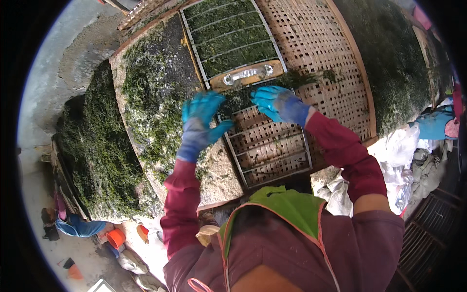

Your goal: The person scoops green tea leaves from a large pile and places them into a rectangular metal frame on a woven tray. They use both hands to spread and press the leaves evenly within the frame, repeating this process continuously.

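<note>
My left hand, in a blue-coated glove, is palm down with its thumb spread, at the left side of a metal grid frame. My right hand, in a matching glove, rests its extended fingers on a strip of dark shredded greens lying across the frame. Nothing shows gripped in either hand. Just beyond my fingers sits a wooden bar with a metal handle. Past it, leafy shreds fill the frame's far cells. Woven slats show through its near cells.
A mound of wet greens lies on the board at left, with another heap farther left. A woven mat spreads to the right, beside more greens. White plastic bags and an orange bucket lie below.
</note>
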`<state>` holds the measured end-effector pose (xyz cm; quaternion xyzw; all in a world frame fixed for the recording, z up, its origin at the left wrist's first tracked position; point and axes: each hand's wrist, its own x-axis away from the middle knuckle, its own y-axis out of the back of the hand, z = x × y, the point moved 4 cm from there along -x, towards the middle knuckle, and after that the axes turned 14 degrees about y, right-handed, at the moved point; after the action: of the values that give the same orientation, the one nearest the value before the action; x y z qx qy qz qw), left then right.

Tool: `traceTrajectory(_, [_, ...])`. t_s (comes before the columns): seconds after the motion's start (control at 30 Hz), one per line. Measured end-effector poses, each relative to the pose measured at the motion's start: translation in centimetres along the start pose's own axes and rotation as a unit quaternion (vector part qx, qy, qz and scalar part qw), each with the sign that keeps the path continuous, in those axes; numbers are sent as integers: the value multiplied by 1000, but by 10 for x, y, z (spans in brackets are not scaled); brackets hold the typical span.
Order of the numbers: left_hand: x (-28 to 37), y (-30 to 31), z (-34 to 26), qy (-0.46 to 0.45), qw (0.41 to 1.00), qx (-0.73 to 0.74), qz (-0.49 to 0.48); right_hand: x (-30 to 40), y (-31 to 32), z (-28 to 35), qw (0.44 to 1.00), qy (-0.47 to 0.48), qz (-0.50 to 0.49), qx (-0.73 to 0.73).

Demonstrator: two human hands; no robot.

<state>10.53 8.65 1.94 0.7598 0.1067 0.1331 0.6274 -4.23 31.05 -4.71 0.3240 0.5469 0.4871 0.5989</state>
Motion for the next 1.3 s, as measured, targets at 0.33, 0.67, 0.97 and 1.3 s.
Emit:
traceTrajectory(0.33, [-83, 53, -44, -152, 984, 16, 91, -77, -71, 22, 989, 23, -121, -86])
traceTrajectory(0.67, [-63, 76, -10, -4, 786, 615, -63, -62, 5, 22, 963, 5, -250, -98])
traceTrajectory(0.97, [10, -76, -7, 333, 924, 132, -132, -57, 10, 29, 993, 44, -108, -7])
traceTrajectory(1.3, [38, -49, -27, 96, 747, 599, -273, -49, 14, 30, 989, 45, -44, 132])
